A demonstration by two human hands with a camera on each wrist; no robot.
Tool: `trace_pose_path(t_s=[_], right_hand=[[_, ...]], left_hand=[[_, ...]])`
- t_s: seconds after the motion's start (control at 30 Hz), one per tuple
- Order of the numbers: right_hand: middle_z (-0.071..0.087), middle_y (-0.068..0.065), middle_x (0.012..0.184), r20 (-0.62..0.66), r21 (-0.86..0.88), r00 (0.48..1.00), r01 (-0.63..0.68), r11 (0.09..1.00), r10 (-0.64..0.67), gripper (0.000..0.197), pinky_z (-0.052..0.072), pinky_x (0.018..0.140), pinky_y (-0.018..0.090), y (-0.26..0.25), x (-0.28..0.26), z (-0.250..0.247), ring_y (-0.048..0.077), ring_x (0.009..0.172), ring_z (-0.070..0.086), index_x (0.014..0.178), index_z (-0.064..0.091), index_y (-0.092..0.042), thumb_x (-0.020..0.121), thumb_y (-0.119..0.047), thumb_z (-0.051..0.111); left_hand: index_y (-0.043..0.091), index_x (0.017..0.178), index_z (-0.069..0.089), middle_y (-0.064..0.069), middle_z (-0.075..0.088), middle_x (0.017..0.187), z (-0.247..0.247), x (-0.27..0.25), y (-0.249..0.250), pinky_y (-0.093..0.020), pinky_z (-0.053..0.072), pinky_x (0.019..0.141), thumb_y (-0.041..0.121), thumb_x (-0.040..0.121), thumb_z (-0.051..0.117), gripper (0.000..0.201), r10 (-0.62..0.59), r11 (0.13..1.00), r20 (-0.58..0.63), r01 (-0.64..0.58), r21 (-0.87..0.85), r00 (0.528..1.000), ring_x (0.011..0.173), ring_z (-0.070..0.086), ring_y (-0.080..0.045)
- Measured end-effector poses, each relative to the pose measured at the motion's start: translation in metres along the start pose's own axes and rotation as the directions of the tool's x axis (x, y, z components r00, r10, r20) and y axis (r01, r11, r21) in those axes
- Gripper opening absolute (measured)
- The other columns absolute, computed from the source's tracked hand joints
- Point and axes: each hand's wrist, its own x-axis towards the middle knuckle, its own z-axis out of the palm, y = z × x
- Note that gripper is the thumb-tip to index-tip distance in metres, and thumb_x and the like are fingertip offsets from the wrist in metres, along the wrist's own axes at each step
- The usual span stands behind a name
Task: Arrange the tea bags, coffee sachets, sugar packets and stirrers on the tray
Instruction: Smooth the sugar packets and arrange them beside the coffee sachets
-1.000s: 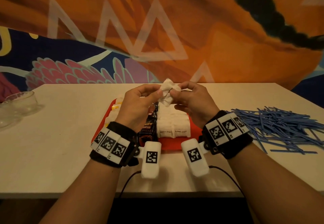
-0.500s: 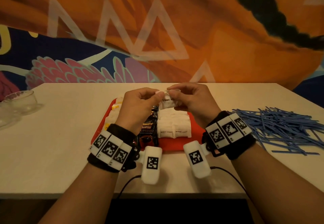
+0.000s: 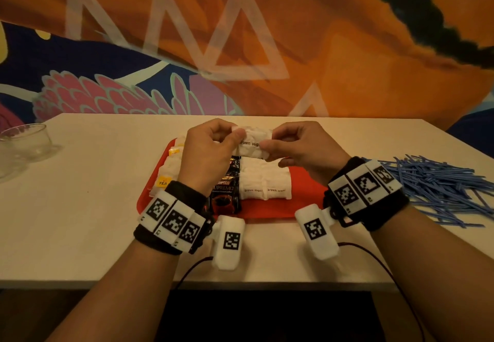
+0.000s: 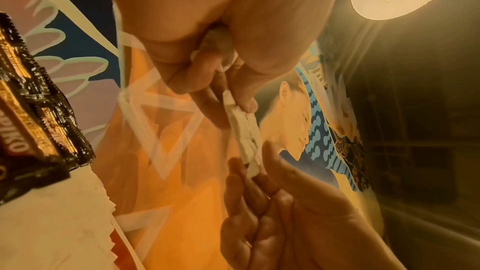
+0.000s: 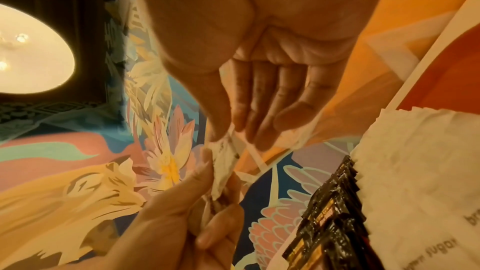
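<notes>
Both hands hold one white brown-sugar packet [image 3: 252,143] just above the far end of the red tray [image 3: 299,181]. My left hand [image 3: 238,139] pinches its left end and my right hand [image 3: 267,145] pinches its right end. The left wrist view shows the packet [image 4: 246,137] edge-on between the fingertips, and so does the right wrist view [image 5: 223,163]. On the tray lie a row of tea bags [image 3: 171,168] at the left, dark coffee sachets [image 3: 224,189] in the middle and a stack of sugar packets [image 3: 264,181] to their right.
A loose pile of blue stirrers [image 3: 438,186] covers the table to the right of the tray. Glass bowls [image 3: 24,141] stand at the far left edge. Wrist cables trail over the table's near edge [image 3: 240,280].
The packet was held up on end a second ago; both hands have turned it flat and lowered it toward the far end of the sugar stack.
</notes>
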Motion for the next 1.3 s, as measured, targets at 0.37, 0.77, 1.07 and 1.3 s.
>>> trace_pose_path(t_s=[0.37, 0.77, 1.07, 1.3], right_hand=[[0.073, 0.01, 0.072, 0.119, -0.43, 0.916, -0.3, 0.851, 0.383, 0.022, 0.054, 0.061, 0.027, 0.031, 0.01, -0.01, 0.015, 0.065, 0.069, 0.1, 0.066, 0.001, 0.084, -0.011, 0.076], [0.072, 0.004, 0.065, 0.108, -0.56, 0.867, -0.351, 0.75, 0.487, 0.015, 0.051, 0.062, 0.026, 0.039, 0.018, 0.017, 0.014, 0.063, 0.066, 0.085, 0.058, -0.011, 0.089, -0.014, 0.072], [0.071, 0.007, 0.098, 0.059, -0.917, 0.917, -0.106, 0.384, 0.394, 0.051, 0.05, 0.069, 0.032, 0.032, 0.019, 0.022, 0.022, 0.089, 0.064, 0.103, 0.061, -0.009, 0.075, -0.046, 0.081], [0.063, -0.009, 0.084, 0.214, -0.853, 0.964, 0.108, 0.51, 0.155, 0.016, 0.042, 0.059, 0.021, 0.031, 0.018, 0.026, 0.007, 0.077, 0.058, 0.086, 0.066, -0.023, 0.081, -0.027, 0.08]], left_hand=[[0.013, 0.087, 0.068, -0.001, 0.068, 0.074, -0.018, 0.0, -0.006, -0.015, 0.037, 0.042, 0.015, 0.096, 0.065, 0.009, -0.226, 0.956, 0.034, 0.229, -0.186, 0.973, 0.062, 0.061, -0.013], [0.014, 0.087, 0.067, -0.001, 0.067, 0.073, -0.019, -0.001, -0.011, -0.015, 0.036, 0.04, 0.014, 0.096, 0.065, 0.009, -0.276, 0.938, 0.079, 0.286, -0.195, 0.958, 0.061, 0.06, -0.012], [0.013, 0.088, 0.067, 0.002, 0.066, 0.07, -0.023, 0.001, -0.014, -0.016, 0.035, 0.041, 0.015, 0.097, 0.063, 0.01, -0.278, 0.935, 0.094, 0.291, -0.2, 0.956, 0.061, 0.06, -0.011], [0.011, 0.085, 0.065, -0.001, 0.064, 0.071, -0.022, 0.004, -0.015, -0.016, 0.034, 0.042, 0.021, 0.101, 0.056, 0.021, -0.287, 0.919, 0.133, 0.312, -0.24, 0.949, 0.061, 0.056, -0.012]])
